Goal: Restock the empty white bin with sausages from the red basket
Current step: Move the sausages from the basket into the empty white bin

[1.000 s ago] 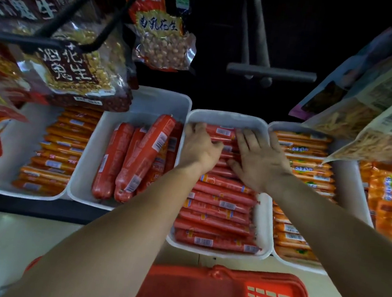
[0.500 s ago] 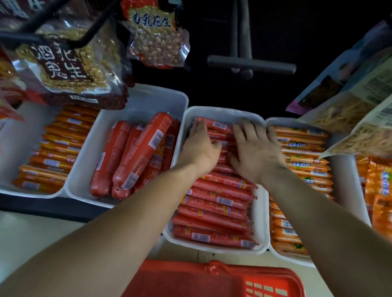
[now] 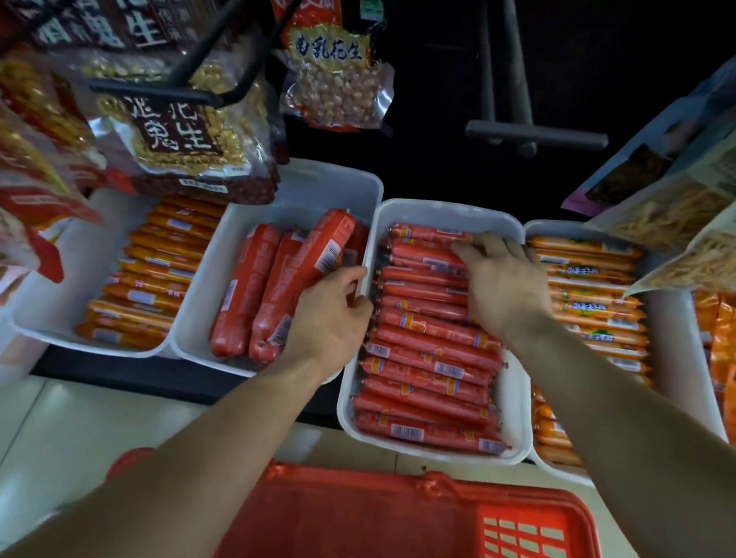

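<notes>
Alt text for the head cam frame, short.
A right hand lies flat on slim red sausages filling a white bin, while the left hand grips its left rim. A red basket sits below; neighbouring bins hold other sausages.

White bin (image 3: 450, 217) – smooth matt plastic. Sausages (image 3: 432, 347) – glossy red film wrap. Red basket (image 3: 371, 539) – moulded plastic, grid-pierced side. Peanut bags (image 3: 334, 84) – shiny clear film. Floor (image 3: 12, 443) – glossy tile.
</notes>
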A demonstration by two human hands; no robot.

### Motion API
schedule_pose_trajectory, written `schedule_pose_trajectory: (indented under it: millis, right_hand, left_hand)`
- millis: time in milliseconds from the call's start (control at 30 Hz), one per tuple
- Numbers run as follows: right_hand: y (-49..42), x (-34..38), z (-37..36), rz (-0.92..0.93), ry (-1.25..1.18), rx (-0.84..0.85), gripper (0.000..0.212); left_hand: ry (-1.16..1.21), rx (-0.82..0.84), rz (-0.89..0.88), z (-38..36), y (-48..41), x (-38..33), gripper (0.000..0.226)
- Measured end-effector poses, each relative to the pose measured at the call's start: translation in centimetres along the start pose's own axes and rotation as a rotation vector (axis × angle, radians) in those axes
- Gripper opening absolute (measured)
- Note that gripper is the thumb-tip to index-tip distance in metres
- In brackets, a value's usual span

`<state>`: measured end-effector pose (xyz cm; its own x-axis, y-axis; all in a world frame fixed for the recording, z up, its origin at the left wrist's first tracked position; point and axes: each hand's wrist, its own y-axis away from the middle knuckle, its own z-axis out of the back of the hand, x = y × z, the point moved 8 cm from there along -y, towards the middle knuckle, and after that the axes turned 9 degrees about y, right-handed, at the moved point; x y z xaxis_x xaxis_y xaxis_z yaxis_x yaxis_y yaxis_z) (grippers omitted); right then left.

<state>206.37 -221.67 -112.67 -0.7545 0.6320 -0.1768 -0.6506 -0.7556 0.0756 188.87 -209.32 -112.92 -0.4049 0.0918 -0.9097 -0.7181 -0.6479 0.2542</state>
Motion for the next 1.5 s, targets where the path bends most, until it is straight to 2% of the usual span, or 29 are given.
schedule_pose_trajectory:
  millis: [67, 200, 333, 500, 567, 700, 833, 933, 1033, 1167, 1267, 1367, 1500]
  right_hand:
    - [1.9, 1.3, 0.4, 0.065, -0.081, -0.060, 0.059]
    - [3.9, 7.3, -0.4, 0.380, -0.223, 0.176, 0.057]
    - [2.8, 10.3, -0.6, 0.512, -0.168, 0.189, 0.046]
    - [3.6, 9.5, -1.7, 0.536, -0.130, 0.173, 0.041]
    - [4.0, 10.3, -0.7, 0.561, -0.134, 0.099, 0.039]
    - [6.0, 11.0, -1.4, 0.642, -0.114, 0.119, 0.048]
    - [5.9, 10.7, -1.0, 0.636, -0.089, 0.141, 0.042]
    - [6.8, 10.7, -0.3, 0.622, -0.136, 0.121, 0.046]
    - [8.9, 11.1, -0.8, 0.722, -0.053, 0.106, 0.048]
    - [8.8, 10.4, -0.9, 0.700, -0.066, 0.150, 0.037]
    - [9.4, 10.9, -0.3, 0.703, -0.105, 0.137, 0.044]
    - [10.6, 12.1, -1.0, 0.762, -0.122, 0.249, 0.050]
    - [9.9, 11.8, -1.1, 0.749, -0.136, 0.272, 0.042]
  left_hand:
    - [-0.017, -0.014, -0.008, -0.3, 0.5, 0.1, 0.039]
    - [0.003, -0.053, -0.032, 0.1, 1.4, 1.0, 0.043]
    - [0.024, -0.043, -0.032, 1.1, 2.0, 2.2, 0.039]
    - [-0.039, 0.064, -0.038, 0.8, 1.7, 2.4, 0.046]
    - [-0.001, 0.084, -0.037, 0.8, 1.5, 2.8, 0.048]
    - [0.011, 0.092, -0.025, 0.8, 1.2, 3.2, 0.050]
    - [0.042, 0.092, -0.016, 0.9, 1.2, 3.2, 0.050]
    - [0.058, 0.101, -0.016, 0.8, 1.3, 3.1, 0.050]
    - [0.037, 0.105, -0.025, 0.8, 1.3, 3.3, 0.050]
    - [0.028, 0.126, -0.020, 0.8, 1.3, 3.2, 0.050]
    - [0.010, 0.128, -0.027, 1.0, 1.3, 3.1, 0.050]
    - [0.003, 0.124, -0.028, 1.0, 1.3, 3.1, 0.050]
    - [-0.015, 0.134, -0.025, 1.0, 1.4, 2.9, 0.051]
